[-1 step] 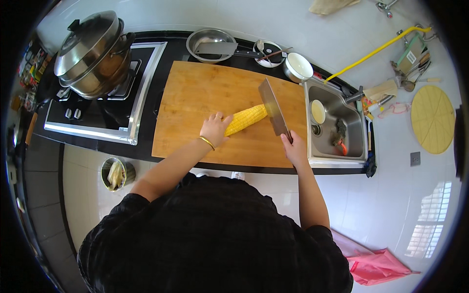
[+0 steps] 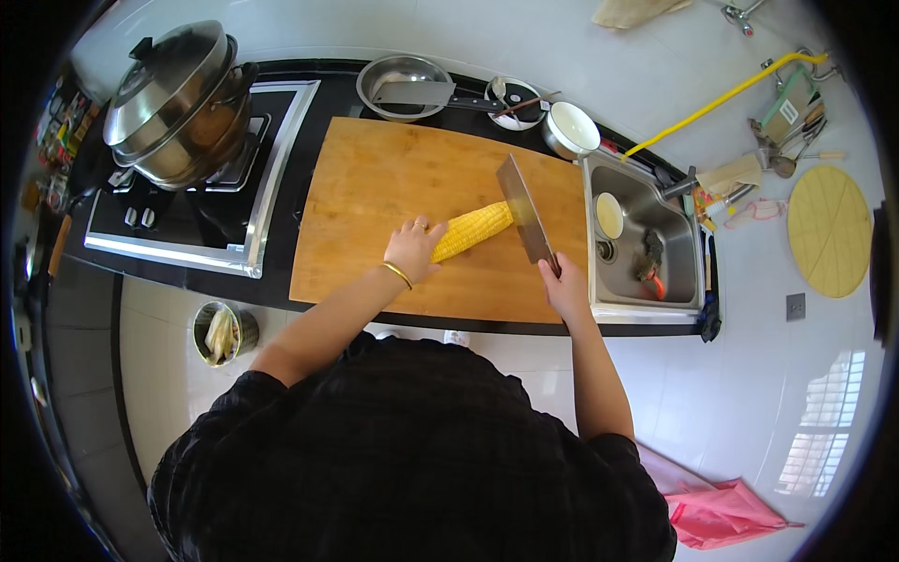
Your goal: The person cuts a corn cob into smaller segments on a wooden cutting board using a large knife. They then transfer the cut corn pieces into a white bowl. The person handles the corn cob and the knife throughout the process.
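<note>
A husked yellow corn cob [image 2: 474, 230] lies slantwise on a wooden cutting board [image 2: 384, 169]. My left hand [image 2: 412, 251], with a gold bangle at its wrist, is closed around the cob's near left end. In my right hand [image 2: 567, 290] is a cleaver [image 2: 527, 211], gripped by its handle, most of which the fingers hide. The wide blade stands on edge across the cob's far right end, right beside or touching it; I cannot tell whether it has cut in.
Behind the board, a second cleaver [image 2: 417, 93] rests across a metal bowl [image 2: 405, 70]. A white bowl [image 2: 573, 126] stands farther right. A sink [image 2: 676, 267] adjoins the board's right side. Leftward, a large steamer pot [image 2: 178, 117] sits on the stove [image 2: 187, 234]. A bin [image 2: 245, 330] holds husks below.
</note>
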`<state>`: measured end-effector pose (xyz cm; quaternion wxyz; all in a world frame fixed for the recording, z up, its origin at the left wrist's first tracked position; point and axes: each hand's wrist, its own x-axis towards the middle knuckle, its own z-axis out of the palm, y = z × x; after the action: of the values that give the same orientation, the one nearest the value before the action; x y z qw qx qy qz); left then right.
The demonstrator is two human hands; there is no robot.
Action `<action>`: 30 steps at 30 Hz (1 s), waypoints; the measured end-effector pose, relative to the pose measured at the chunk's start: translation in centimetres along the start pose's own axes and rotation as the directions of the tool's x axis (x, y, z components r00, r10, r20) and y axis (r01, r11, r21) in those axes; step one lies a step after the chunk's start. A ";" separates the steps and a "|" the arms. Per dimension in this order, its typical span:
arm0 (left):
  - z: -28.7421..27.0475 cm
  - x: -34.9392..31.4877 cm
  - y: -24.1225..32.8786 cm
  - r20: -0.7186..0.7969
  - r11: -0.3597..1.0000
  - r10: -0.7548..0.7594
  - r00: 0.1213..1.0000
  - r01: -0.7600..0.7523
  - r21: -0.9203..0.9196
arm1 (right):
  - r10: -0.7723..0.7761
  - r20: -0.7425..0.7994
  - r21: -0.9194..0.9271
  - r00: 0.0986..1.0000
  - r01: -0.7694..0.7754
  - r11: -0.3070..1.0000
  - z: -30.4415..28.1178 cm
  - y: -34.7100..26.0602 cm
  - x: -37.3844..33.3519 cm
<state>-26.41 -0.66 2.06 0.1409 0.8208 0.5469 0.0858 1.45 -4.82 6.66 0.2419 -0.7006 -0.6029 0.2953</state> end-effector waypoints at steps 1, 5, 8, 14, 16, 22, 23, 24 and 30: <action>0.1 0.2 0.2 0.019 1.000 0.010 1.000 -0.010 0.010 | 0.025 0.026 -0.041 0.999 -0.024 0.999 -0.3 0.1 -0.1; 0.2 2.5 2.6 0.054 0.999 0.024 0.998 -0.027 0.045 | 0.068 0.115 -0.048 0.991 -0.063 0.997 -2.2 0.7 0.7; 1.0 4.9 4.8 0.096 0.996 -0.008 0.995 -0.001 0.087 | -0.002 0.163 -0.124 0.987 0.022 0.992 -3.1 2.7 2.7; 1.6 5.0 6.5 0.107 0.988 -0.010 0.994 -0.007 0.155 | -0.012 0.267 -0.068 0.964 0.031 0.997 -4.2 4.0 4.4; 2.0 4.6 7.3 0.074 0.985 -0.034 0.997 0.021 0.170 | -0.121 0.289 -0.202 0.950 0.184 0.962 -4.9 4.6 4.7; 2.7 3.9 9.2 -0.031 0.955 -0.051 0.998 0.058 0.290 | -0.209 0.408 -0.181 0.889 0.304 0.935 -5.4 4.9 4.1; 2.9 3.8 9.4 -0.045 0.946 -0.041 0.998 0.053 0.320 | -0.211 0.417 -0.155 0.884 0.298 0.942 -5.7 4.7 4.2; 3.0 3.8 9.5 -0.057 0.935 -0.029 0.998 0.047 0.351 | -0.204 0.434 -0.159 0.878 0.297 0.941 -5.9 4.5 4.4; 3.6 3.9 9.6 -0.081 0.915 -0.003 0.997 0.035 0.402 | -0.166 0.502 -0.169 0.849 0.285 0.944 -6.6 3.4 5.9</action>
<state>-15.46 -1.05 1.73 -0.0519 0.8228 0.5660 0.0021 9.07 0.57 8.19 0.0324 -0.5525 -0.7533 0.3551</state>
